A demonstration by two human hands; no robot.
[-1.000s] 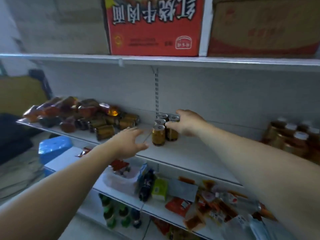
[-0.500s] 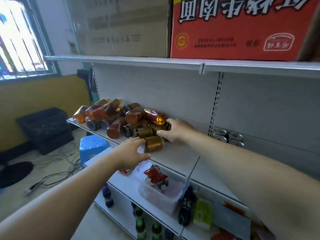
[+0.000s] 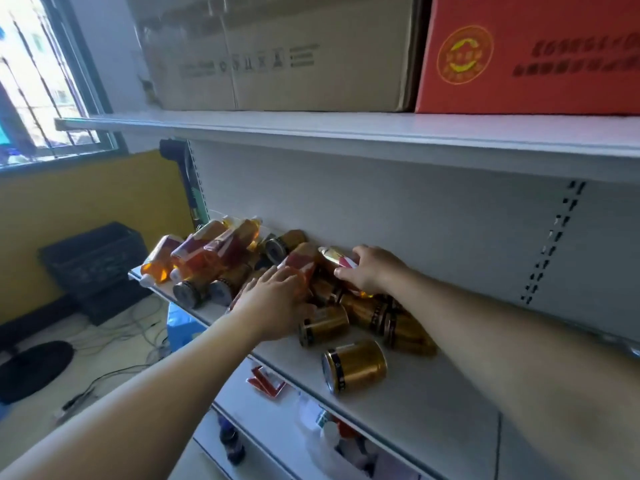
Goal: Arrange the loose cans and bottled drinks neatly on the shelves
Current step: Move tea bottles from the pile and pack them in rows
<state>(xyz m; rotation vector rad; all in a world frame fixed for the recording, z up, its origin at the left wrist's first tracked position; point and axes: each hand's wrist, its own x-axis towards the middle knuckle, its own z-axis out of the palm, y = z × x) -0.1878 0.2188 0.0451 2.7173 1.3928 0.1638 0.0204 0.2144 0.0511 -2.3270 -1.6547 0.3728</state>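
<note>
A brown cardboard box (image 3: 277, 53) and a red box (image 3: 530, 53) sit on the top shelf. On the middle shelf (image 3: 415, 410) lies a jumbled pile of bottled drinks (image 3: 204, 251) and gold cans (all on their sides). One gold can (image 3: 355, 366) lies apart, nearest the edge. The left hand (image 3: 277, 303) rests open on the pile; the right hand (image 3: 372, 268) grips a red-labelled bottle (image 3: 337, 259).

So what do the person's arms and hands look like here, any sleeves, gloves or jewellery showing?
Both forearms are bare up to the frame edge: no sleeves in view. The left hand and right hand wear no gloves, and no watch, bracelet or ring is visible. Fingers are uncovered, nails short. Nothing is strapped or taped to either arm.
</note>
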